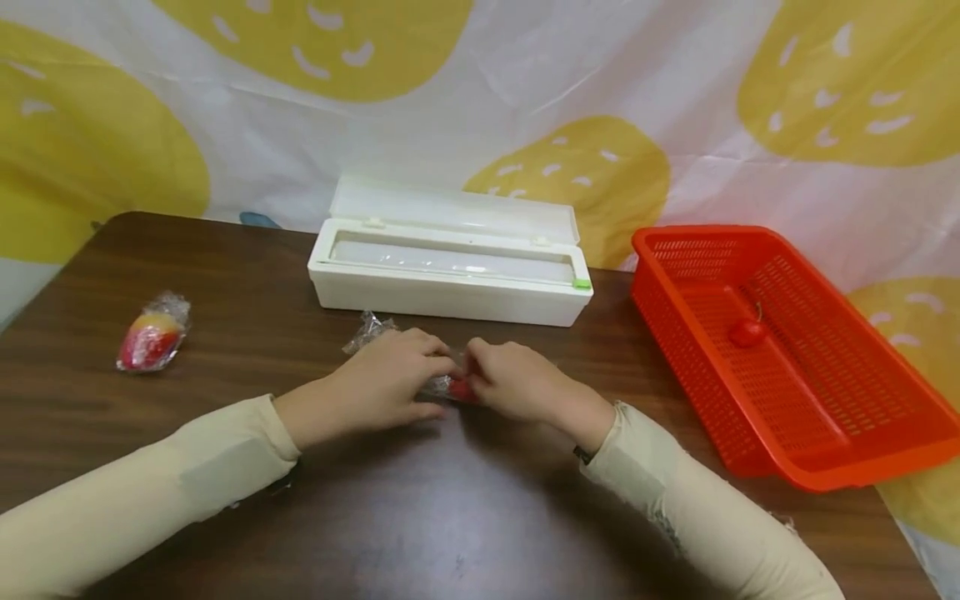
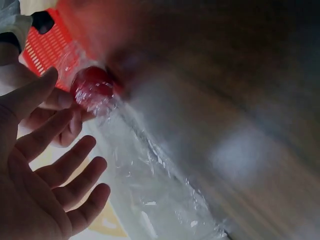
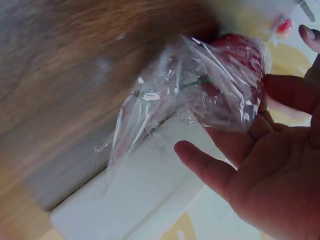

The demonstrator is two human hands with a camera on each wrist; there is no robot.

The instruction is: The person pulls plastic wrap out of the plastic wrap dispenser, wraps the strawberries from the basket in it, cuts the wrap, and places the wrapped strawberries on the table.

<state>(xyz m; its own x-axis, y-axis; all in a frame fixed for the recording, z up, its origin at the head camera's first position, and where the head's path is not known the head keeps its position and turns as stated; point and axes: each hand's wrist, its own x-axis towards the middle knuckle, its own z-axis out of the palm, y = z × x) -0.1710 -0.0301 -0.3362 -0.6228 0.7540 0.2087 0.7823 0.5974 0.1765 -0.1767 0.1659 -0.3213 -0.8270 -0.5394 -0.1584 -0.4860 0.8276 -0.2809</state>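
Observation:
A dark red fruit with a green stem, wrapped in clear plastic film, is between the hands in front of the white box. My right hand pinches the wrapped fruit between thumb and fingers; loose film trails from it in the right wrist view. My left hand hovers beside it, fingers spread and loosely bent, as its wrist view shows. Whether its fingertips touch the film cannot be told. Crumpled film shows behind the left hand. The fruit is mostly hidden by the hands in the head view.
The white cling film box stands at the back, its clear lid raised. A red plastic basket on the right holds a small red fruit with a stem. A film-wrapped yellow and red fruit lies at left on the brown table.

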